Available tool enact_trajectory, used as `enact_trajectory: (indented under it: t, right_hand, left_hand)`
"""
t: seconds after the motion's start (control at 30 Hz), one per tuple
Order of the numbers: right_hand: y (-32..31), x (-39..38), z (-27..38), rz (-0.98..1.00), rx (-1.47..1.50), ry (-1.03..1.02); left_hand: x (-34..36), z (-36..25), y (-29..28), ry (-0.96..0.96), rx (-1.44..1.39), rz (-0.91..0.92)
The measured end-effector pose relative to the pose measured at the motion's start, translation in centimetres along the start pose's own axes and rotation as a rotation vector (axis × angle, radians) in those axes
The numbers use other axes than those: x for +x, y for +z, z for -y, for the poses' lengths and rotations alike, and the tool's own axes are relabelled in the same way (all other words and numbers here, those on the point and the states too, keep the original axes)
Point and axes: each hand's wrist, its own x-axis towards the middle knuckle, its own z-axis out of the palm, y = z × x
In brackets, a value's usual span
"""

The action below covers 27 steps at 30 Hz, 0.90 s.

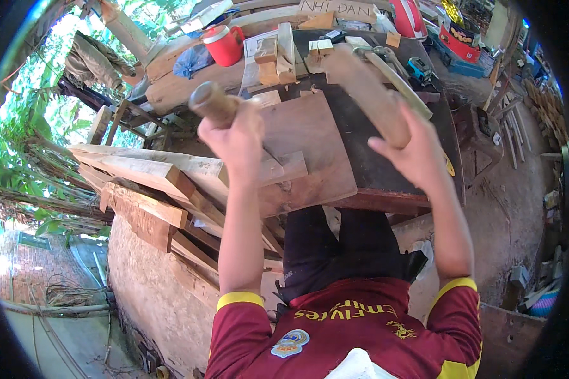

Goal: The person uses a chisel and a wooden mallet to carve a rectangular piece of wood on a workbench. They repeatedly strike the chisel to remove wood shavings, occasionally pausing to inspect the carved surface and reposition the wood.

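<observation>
Head view: left fingers [224, 136] wrapped round chisel [214, 102], tip at wood block [291, 167] on board [319, 136] over tabletop [378, 165], right fingers [414, 129] round blurred wooden mallet [367, 95]; likely chiselling, next needing a square blow.

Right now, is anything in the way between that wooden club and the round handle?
Nothing visible stands between the wooden club, in the right hand, and the round handle, in the left hand; wooden blocks sit farther back.

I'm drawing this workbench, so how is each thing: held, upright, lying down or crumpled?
Left hand: closed around wooden handle
Right hand: closed around wooden bar
Wooden bar: held, blurred
Small wooden piece: lying on board
Red jug: upright
Blue bag: crumpled
</observation>
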Motion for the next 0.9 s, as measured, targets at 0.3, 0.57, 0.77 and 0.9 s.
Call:
enact_trajectory:
  t: [0.3,0.57,0.77,0.9]
  right_hand:
    - [6.4,1.0,0.7,0.317,-0.161,0.010]
    - [9.7,2.6,2.7,0.177,-0.190,-0.238]
    - [7.3,-2.1,11.5,0.474,0.799,-0.505]
    - [13.9,-10.6,15.4,0.843,1.193,-0.667]
  left_hand:
    - [-5.9,-8.9,-10.3,0.193,-0.142,0.187]
    - [-18.2,-0.5,-9.3,-0.323,0.973,1.187]
    - [-26.8,12.1,-7.2,0.015,1.123,1.577]
    - [-23.9,12.3,-4.4,-0.489,1.094,1.697]
